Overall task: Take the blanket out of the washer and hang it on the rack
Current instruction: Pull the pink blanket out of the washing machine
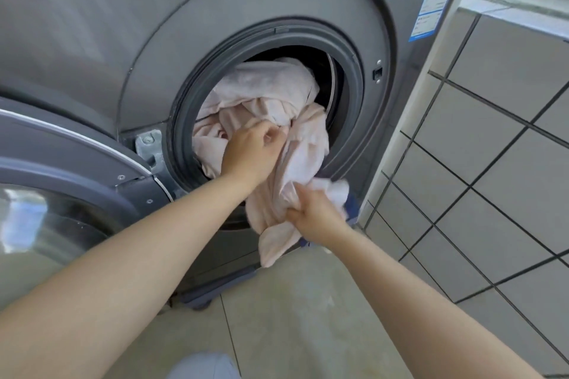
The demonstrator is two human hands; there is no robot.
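Fingers of the left hand [252,149] pinch the pale pink blanket [271,101] at the washer [277,3] drum mouth; the right hand [314,214] grips a bunched fold hanging outside.

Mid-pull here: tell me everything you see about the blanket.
The blanket is pale pink, soft-looking cloth, crumpled in folds. Most still fills the washer drum; one bunched length spills over the door seal and hangs down the front. The left hand pinches it at the opening; the right hand grips the hanging part.
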